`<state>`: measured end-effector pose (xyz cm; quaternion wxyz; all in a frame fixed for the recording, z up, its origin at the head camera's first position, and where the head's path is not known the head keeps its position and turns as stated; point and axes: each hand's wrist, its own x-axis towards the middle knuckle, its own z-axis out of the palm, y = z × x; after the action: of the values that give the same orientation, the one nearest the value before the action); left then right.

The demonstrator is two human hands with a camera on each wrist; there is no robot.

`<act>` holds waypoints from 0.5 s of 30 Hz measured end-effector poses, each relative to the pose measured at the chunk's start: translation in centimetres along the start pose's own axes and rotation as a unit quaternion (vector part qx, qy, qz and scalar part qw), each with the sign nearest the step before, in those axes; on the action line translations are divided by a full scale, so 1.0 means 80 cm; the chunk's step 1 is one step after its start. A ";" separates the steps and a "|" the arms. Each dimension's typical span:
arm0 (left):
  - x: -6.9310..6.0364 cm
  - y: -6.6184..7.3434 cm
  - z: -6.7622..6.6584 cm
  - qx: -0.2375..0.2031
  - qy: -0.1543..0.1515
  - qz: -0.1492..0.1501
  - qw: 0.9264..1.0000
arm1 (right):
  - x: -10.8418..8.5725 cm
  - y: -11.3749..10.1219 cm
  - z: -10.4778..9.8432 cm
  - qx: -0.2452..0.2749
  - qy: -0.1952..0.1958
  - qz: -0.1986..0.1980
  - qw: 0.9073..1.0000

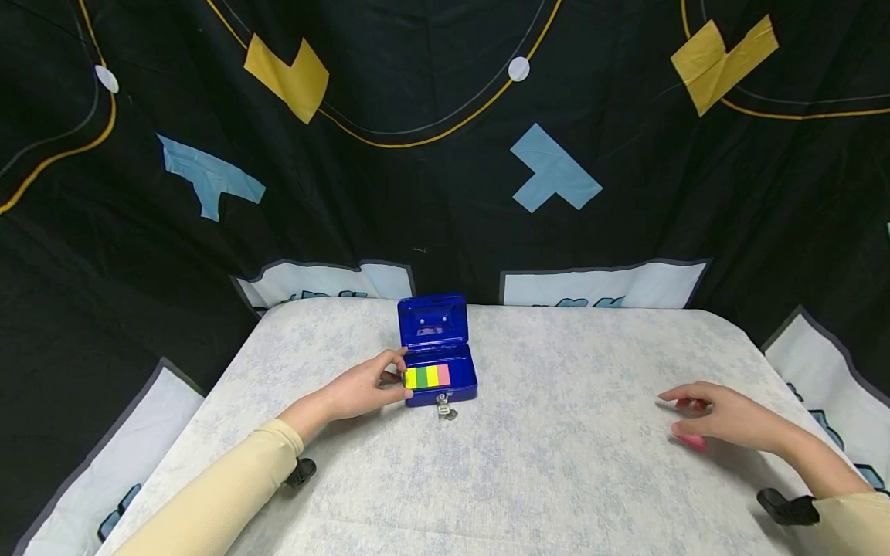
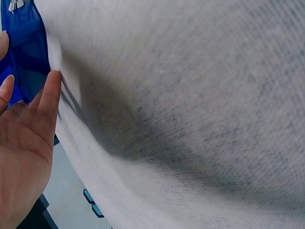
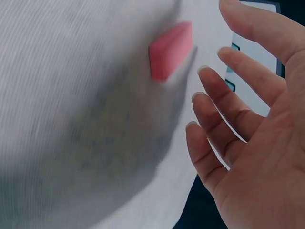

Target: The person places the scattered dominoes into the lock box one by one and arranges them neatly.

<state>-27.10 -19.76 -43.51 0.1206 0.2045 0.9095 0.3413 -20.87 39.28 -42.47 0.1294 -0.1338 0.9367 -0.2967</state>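
Note:
A small blue cash box [image 1: 455, 393] lies with its lid raised near the far side of the table. Inside it, a row of yellow, green, yellow and pink blocks [image 1: 433, 376] lies side by side. My left hand [image 1: 361, 386] holds the box by its left side, thumb at the front corner and index finger towards the hinge. In the left wrist view the blue box [image 2: 28, 43] shows only in part. On the right, my right hand [image 1: 730, 419] hovers with loosely bent, parted fingers beside a pink block [image 3: 170, 51] on the cloth, not touching it.
A lock with keys [image 1: 443, 407] hangs at the front of the box. Pale patterned cloth [image 1: 556, 463] covers the table. Dark curtain [image 1: 431, 201] with yellow and blue shapes hangs behind the far edge. Black straps [image 1: 786, 507] sit at the wrists.

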 end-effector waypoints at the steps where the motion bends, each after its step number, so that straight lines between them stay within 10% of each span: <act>1: 0.000 0.000 0.000 0.002 0.000 0.001 1.000 | -0.003 0.002 -0.002 0.002 -0.006 0.001 1.000; 15: -0.001 0.002 0.000 0.001 0.000 -0.005 1.000 | -0.029 0.032 -0.012 0.040 -0.056 -0.003 0.998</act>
<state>-27.00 -19.68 -43.41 0.1224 0.1998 0.9109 0.3395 -19.44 42.55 -42.85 0.1862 -0.1478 0.9150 -0.3260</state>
